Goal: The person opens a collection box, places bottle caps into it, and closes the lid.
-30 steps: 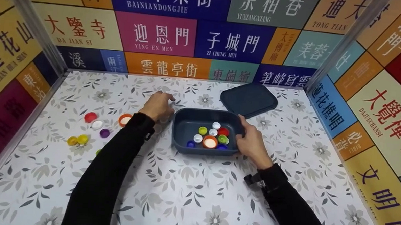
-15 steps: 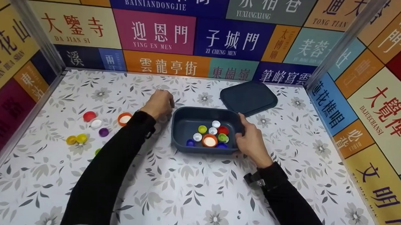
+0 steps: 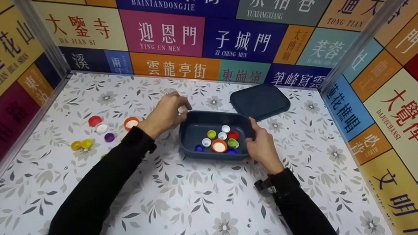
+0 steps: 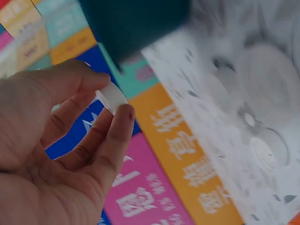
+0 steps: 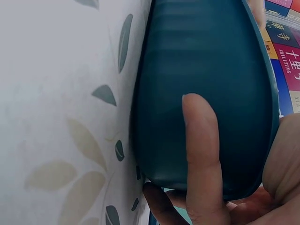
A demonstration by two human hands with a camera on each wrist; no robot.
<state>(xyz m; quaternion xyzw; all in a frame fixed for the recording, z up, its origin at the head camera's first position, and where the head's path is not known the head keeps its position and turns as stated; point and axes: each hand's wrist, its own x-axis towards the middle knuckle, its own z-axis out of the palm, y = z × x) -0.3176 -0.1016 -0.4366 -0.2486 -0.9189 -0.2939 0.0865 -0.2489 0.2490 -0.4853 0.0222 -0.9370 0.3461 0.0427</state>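
My left hand (image 3: 167,112) pinches a small white bottle cap (image 4: 112,97) between thumb and fingertips, just above the left end of a dark blue plastic box (image 3: 194,131). My right hand (image 3: 263,146) grips the box's right end; in the right wrist view one finger (image 5: 202,140) lies along the outer wall. Inside the box, mostly toward the right, sit several caps: white, yellow-green, blue, a red cap (image 3: 233,135) and an orange cap with a pale inside (image 3: 219,146).
Left of the box lie a red cap (image 3: 95,120), a white cap (image 3: 102,128), an orange cap (image 3: 131,122), a purple cap (image 3: 109,137) and yellow caps (image 3: 86,143). A dark lid (image 3: 261,101) lies behind the box. Printed panels stand around the table.
My left hand has risen from the table beside the box and shifted right to its left rim, a white bottle cap now visible in its fingers. The right hand stays on the box.
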